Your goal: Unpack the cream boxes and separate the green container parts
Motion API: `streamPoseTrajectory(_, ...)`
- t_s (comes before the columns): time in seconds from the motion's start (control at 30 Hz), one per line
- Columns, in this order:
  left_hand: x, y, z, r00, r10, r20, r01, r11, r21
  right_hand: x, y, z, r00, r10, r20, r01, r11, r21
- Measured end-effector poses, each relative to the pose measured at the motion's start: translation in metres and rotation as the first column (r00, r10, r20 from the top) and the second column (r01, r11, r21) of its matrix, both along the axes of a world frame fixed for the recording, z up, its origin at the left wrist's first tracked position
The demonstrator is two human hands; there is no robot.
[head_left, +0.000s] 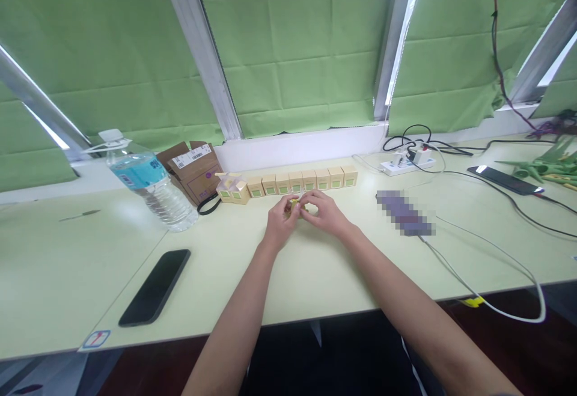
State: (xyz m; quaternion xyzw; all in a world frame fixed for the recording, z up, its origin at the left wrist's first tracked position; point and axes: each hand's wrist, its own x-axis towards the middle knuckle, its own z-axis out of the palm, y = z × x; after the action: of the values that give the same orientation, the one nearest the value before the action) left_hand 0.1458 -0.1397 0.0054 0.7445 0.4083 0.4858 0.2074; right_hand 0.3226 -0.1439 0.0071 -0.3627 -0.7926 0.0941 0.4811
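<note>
My left hand (pixel 280 223) and my right hand (pixel 325 211) meet over the middle of the table. Between their fingertips is a small yellow-green thing (pixel 294 201), mostly covered by the fingers, so its kind is unclear. The left fingers are closed around it, and the right thumb and fingers pinch at its other side. Just behind the hands stands a row of several small cream boxes (pixel 322 179) with green labels. At the row's left end, a further group of these boxes (pixel 234 191) has clear plastic film on it.
An opened brown carton (pixel 193 170) and a large water bottle (pixel 155 185) stand at the left. A black phone (pixel 155 288) lies near the front edge. To the right are a blurred-out device (pixel 406 213), a power strip (pixel 406 164), another phone (pixel 505 179) and loose cables.
</note>
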Motion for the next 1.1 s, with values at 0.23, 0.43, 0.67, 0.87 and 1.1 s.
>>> streamPoseTrajectory(0.23, 0.003, -0.003, 0.002, 0.997, -0.045, 0.057, 0.048, 0.998, -0.041, 0.000, 0.005, -0.006, 0.999, 0.029, -0.019, -0.030, 0.999, -0.037)
streamPoseTrajectory(0.43, 0.001, -0.007, 0.003, 0.997, -0.078, 0.025, 0.078, 0.997, 0.002, 0.002, 0.005, -0.003, 1.000, 0.004, -0.005, -0.004, 0.998, -0.062)
streamPoseTrajectory(0.67, 0.003, -0.004, 0.000, 0.991, -0.126, -0.054, 0.130, 0.987, 0.096, 0.003, 0.006, -0.002, 0.992, -0.090, -0.086, 0.084, 0.994, -0.076)
streamPoseTrajectory(0.87, 0.005, 0.004, -0.004, 0.999, -0.030, -0.032, 0.034, 0.992, 0.125, 0.003, 0.009, -0.005, 0.985, -0.105, -0.135, 0.098, 0.994, -0.057)
streamPoseTrajectory(1.1, 0.001, 0.010, -0.006, 0.998, 0.056, 0.022, -0.060, 0.972, 0.225, 0.004, 0.011, -0.006, 0.977, -0.116, -0.181, 0.110, 0.993, -0.046)
